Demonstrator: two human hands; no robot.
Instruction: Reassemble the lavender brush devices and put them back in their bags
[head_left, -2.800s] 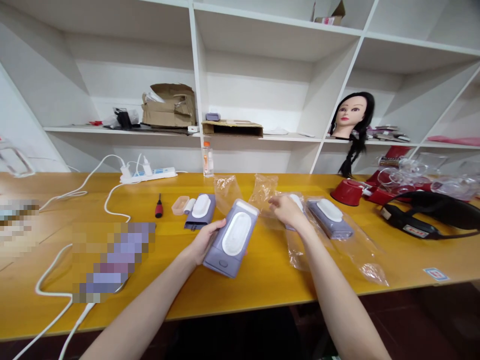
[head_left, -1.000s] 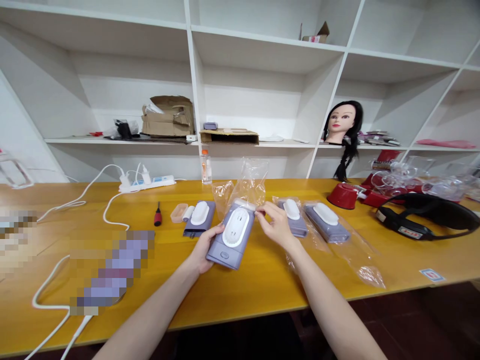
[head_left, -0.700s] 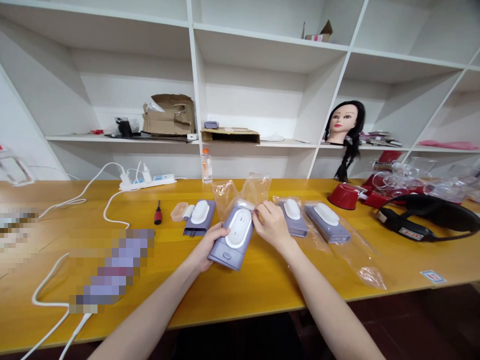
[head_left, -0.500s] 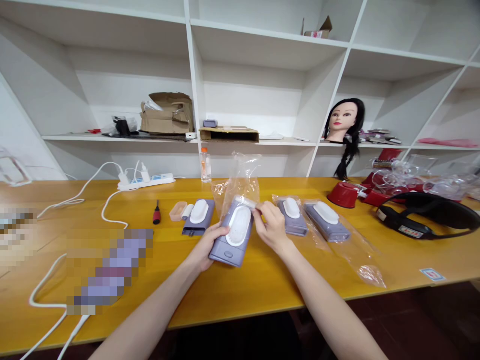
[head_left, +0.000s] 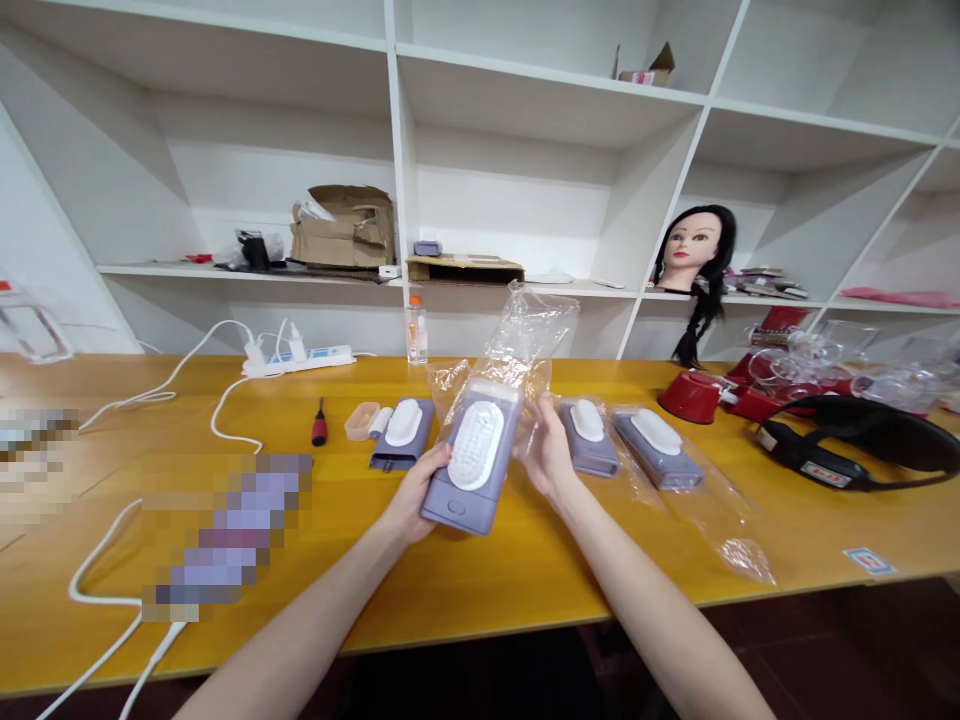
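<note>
My left hand (head_left: 421,497) is closed around the lower left side of a purple-grey handheld device (head_left: 461,505) with a white oval pad, its thumb on the pad's edge. The device leans up and to the right. A crinkled clear plastic bag (head_left: 534,325) covers its upper end and stands out beyond it. At the device's right side, my right hand (head_left: 550,450) has fingers and thumb on the bag's loose film; the fingertips are partly hidden by it. Just right of that hand lies a similar bagged device (head_left: 589,440), with another bagged device (head_left: 660,450) beyond it.
An unbagged device (head_left: 405,435) lies to the left beside a peach-coloured small case (head_left: 362,421) and a screwdriver (head_left: 319,425). Further off are a power strip (head_left: 322,360) with white cables, a bottle (head_left: 417,330), a red clamp base (head_left: 686,397) and a black headset (head_left: 825,450).
My right hand has left the top edge of the pad and moved down and right, its fingers less bunched. The bag's upper end has swung right. My left hand keeps its hold.
</note>
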